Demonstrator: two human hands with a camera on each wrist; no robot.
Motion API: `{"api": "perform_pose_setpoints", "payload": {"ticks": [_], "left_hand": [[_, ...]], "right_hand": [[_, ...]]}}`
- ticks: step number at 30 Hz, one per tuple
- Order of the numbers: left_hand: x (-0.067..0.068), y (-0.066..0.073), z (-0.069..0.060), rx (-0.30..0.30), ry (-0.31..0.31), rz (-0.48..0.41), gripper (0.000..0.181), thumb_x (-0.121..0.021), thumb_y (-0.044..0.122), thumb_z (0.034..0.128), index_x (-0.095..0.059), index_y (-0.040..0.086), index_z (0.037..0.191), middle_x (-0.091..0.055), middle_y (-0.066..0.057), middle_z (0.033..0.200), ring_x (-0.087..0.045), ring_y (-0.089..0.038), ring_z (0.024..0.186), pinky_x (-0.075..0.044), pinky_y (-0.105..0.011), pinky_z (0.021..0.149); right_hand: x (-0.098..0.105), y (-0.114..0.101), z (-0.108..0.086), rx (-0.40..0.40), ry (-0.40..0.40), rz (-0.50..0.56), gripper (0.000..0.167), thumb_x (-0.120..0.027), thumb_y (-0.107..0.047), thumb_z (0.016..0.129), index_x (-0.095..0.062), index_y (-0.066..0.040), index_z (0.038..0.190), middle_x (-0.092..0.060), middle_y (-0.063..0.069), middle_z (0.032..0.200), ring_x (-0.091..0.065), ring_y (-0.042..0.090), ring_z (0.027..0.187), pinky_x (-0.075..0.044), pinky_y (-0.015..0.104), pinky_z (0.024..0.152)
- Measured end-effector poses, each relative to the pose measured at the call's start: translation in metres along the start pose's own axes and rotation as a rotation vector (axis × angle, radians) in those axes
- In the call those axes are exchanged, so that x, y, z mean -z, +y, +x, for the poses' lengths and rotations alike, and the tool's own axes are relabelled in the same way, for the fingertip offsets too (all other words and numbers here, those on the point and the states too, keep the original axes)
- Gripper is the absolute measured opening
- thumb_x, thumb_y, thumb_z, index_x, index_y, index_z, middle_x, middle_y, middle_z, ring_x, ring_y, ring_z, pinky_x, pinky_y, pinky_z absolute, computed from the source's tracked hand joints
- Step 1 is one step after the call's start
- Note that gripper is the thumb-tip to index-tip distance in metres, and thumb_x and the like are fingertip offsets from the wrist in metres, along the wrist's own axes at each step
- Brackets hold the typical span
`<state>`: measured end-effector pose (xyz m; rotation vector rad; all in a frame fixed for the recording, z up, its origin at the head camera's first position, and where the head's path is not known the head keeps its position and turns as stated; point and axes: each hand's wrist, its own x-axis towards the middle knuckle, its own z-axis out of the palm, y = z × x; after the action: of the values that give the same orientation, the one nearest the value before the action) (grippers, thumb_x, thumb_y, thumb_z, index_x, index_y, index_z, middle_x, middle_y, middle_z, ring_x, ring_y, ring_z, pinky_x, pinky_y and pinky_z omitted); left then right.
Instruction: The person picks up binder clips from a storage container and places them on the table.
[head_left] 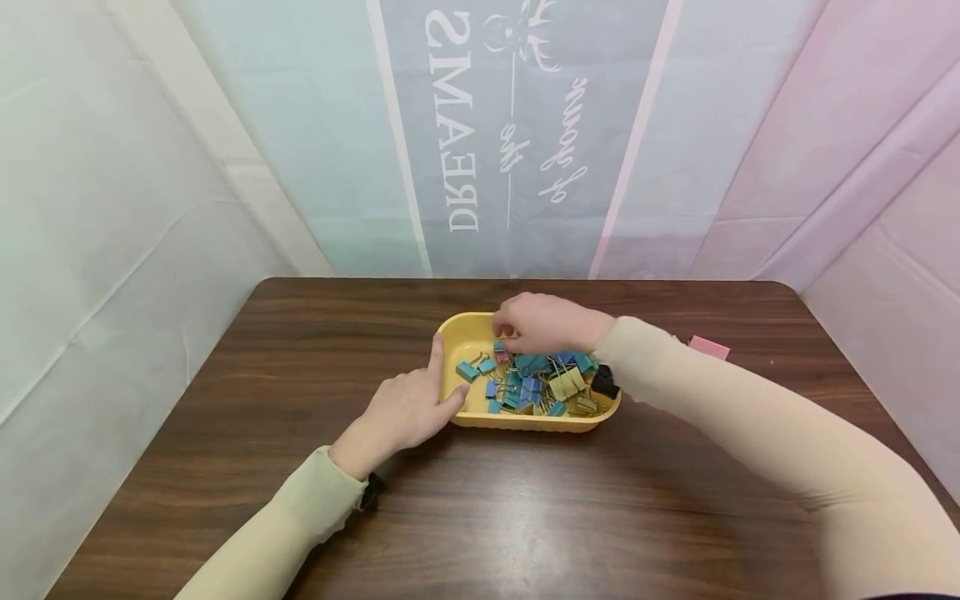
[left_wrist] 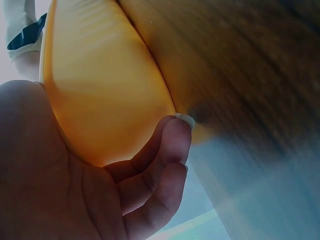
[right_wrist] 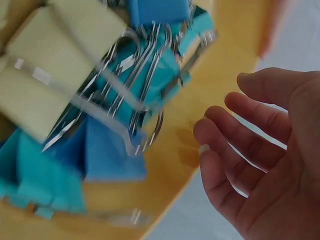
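Note:
A yellow plastic tray (head_left: 528,423) stands on the table with many binder clips (head_left: 566,383) piled mostly toward its right side. My left hand (head_left: 408,404) holds the tray's left end, index finger along the side and thumb at the front rim. In the left wrist view, its other fingers (left_wrist: 172,142) curl against the yellow outer wall. Over the tray's far side is my right hand (head_left: 543,323), fingers loosely bent and pointing down by a teal clip (head_left: 498,347). The right wrist view shows nothing between those fingers (right_wrist: 240,145); cream, blue and teal clips lie beside them, partly blurred.
A pink object (head_left: 709,347) lies on the dark wooden table (head_left: 480,508) beyond the right forearm, partly hidden by the sleeve. A black clip (head_left: 604,382) sits at the tray's right end. Printed fabric (head_left: 517,142) hangs behind the table.

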<state>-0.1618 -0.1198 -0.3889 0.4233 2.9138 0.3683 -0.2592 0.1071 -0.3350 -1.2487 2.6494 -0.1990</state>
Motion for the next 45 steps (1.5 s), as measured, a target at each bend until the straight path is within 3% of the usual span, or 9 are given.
{"api": "perform_pose_setpoints", "payload": {"ticks": [7,13,20,22,26,31,34,38,45], "left_hand": [[0.001,-0.001,-0.001,-0.008,-0.003,0.005,0.092,-0.039,0.059,0.0996,0.002,0.000,0.158,-0.053,-0.002,0.061,-0.052,-0.019,0.051,-0.041,-0.035,0.047],[0.002,0.000,-0.001,-0.015,0.000,-0.010,0.092,-0.039,0.058,0.0999,0.003,0.000,0.158,-0.052,-0.002,0.058,-0.051,-0.020,0.048,-0.039,-0.036,0.045],[0.001,0.001,-0.001,-0.022,0.004,-0.024,0.091,-0.039,0.057,0.1002,0.001,0.000,0.158,-0.052,-0.002,0.056,-0.048,-0.020,0.045,-0.036,-0.035,0.042],[0.001,0.001,-0.001,-0.024,0.007,-0.023,0.091,-0.039,0.057,0.1002,0.001,-0.001,0.158,-0.051,-0.002,0.056,-0.047,-0.019,0.044,-0.036,-0.035,0.042],[0.001,0.000,-0.001,-0.027,0.007,-0.019,0.092,-0.038,0.058,0.1000,0.002,-0.001,0.158,-0.051,-0.002,0.056,-0.047,-0.019,0.044,-0.036,-0.035,0.042],[0.001,-0.001,-0.002,-0.033,0.004,-0.013,0.091,-0.038,0.057,0.1000,0.001,-0.002,0.158,-0.051,-0.002,0.056,-0.050,-0.020,0.046,-0.039,-0.036,0.043],[0.001,-0.001,-0.002,-0.036,0.013,-0.003,0.091,-0.038,0.057,0.1002,0.001,-0.002,0.158,-0.051,-0.001,0.056,-0.050,-0.019,0.048,-0.040,-0.036,0.045],[0.001,0.000,-0.001,-0.022,0.014,0.000,0.091,-0.038,0.057,0.1005,0.001,-0.001,0.158,-0.051,-0.001,0.058,-0.051,-0.020,0.049,-0.040,-0.036,0.045],[0.000,-0.002,0.000,-0.011,0.015,0.005,0.092,-0.039,0.058,0.0996,0.000,-0.001,0.158,-0.053,-0.002,0.061,-0.053,-0.020,0.052,-0.042,-0.036,0.049]], "right_hand": [[-0.009,-0.029,0.026,0.056,-0.128,-0.045,0.021,-0.065,-0.021,0.097,-0.071,-0.011,0.115,-0.067,0.001,0.107,-0.059,0.013,0.087,-0.050,0.033,0.078],[-0.019,-0.043,0.042,0.116,-0.181,-0.101,0.024,-0.065,-0.003,0.090,-0.072,-0.012,0.111,-0.068,-0.001,0.102,-0.058,0.014,0.084,-0.049,0.030,0.079],[-0.031,-0.049,0.048,0.089,-0.233,-0.174,0.032,-0.067,-0.001,0.092,-0.069,-0.015,0.121,-0.065,0.001,0.118,-0.058,0.012,0.085,-0.049,0.026,0.076],[-0.032,-0.049,0.048,0.088,-0.221,-0.173,0.033,-0.067,-0.001,0.092,-0.069,-0.015,0.122,-0.065,0.001,0.118,-0.058,0.011,0.083,-0.049,0.026,0.074],[-0.029,-0.046,0.048,0.111,-0.173,-0.123,0.025,-0.068,0.001,0.088,-0.071,-0.014,0.107,-0.066,-0.002,0.097,-0.053,0.010,0.075,-0.047,0.025,0.071],[-0.021,-0.042,0.045,0.171,-0.096,-0.062,0.015,-0.068,-0.001,0.085,-0.068,-0.014,0.092,-0.054,-0.007,0.076,-0.044,0.011,0.070,-0.039,0.025,0.068],[-0.012,-0.042,0.037,0.181,-0.048,-0.054,0.012,-0.070,-0.006,0.085,-0.068,-0.013,0.094,-0.056,-0.005,0.078,-0.046,0.013,0.075,-0.041,0.027,0.072],[-0.001,-0.041,0.022,0.144,-0.011,-0.052,0.022,-0.071,-0.011,0.088,-0.071,-0.009,0.109,-0.065,0.000,0.097,-0.057,0.016,0.086,-0.047,0.032,0.080],[0.011,-0.016,-0.013,0.071,0.069,0.029,0.029,-0.075,-0.022,0.088,-0.071,-0.009,0.115,-0.064,-0.001,0.104,-0.063,0.015,0.089,-0.051,0.032,0.079]]}}
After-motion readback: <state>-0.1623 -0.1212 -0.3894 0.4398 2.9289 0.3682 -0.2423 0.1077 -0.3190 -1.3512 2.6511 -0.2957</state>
